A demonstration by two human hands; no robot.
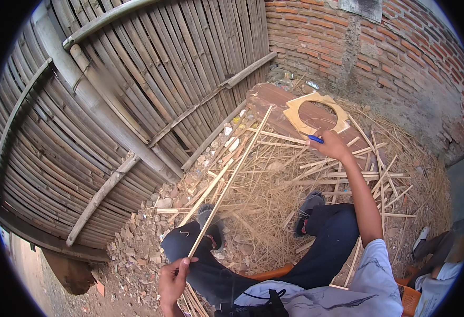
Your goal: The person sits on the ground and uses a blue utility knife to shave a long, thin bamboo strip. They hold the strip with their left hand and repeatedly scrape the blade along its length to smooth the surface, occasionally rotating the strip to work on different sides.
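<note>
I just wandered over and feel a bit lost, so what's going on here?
A seated person's left hand grips the near end of a long pale strip, which slants up and away. Their right hand holds a small blue object by the near edge of a pale plate with a round hole. The plate lies on a brown board. More strips are strewn over the littered ground. What the blue object is, I can't tell.

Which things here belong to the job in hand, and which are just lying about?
Likely the job:
long stick, in left hand
blue object, in right hand
ring board
loose sticks, perhaps

Likely lying about:
straw
stones
</note>
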